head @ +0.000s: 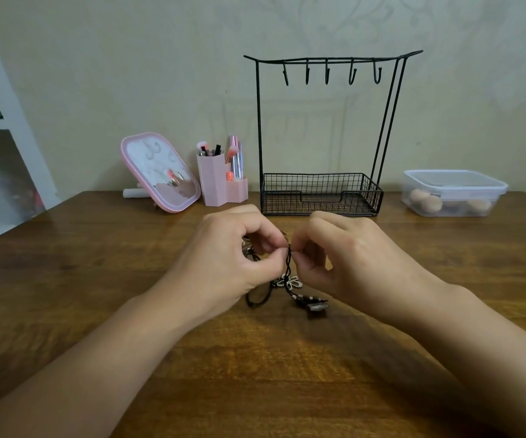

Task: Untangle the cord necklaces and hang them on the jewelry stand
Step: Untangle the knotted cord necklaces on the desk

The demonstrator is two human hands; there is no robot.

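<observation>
So the tangled cord necklaces (287, 279) are being held just above the wooden table (255, 374), pretty much dead centre and a bit in front of the jewelry stand (325, 134). The black cords are pinched from both sides: the left hand (233, 263) has its thumb and forefinger closed on the strands, and the right hand (347, 257) is pinching the same twisted bit right next to it, fingertips nearly touching. A twisted length of cord can be seen dropping down between the two hands to a pale flower pendant (288, 281), with a darker pendant (314, 304) lying lower on the table, just under the right hand. More loops of cord are bunched under the left hand and some metal bits are poking out behind its fingers, though what exactly they are can't be made out. The stand is a black wire one with a mesh basket base and five hooks (327, 74) along the top bar, and nothing is hung on them yet. To its left, a pink brush holder (220, 184) and a tilted pink mirror (160, 172) are parked against the wall, and a clear lidded container (454, 192) with roundish sponges inside is sat off to the right.
</observation>
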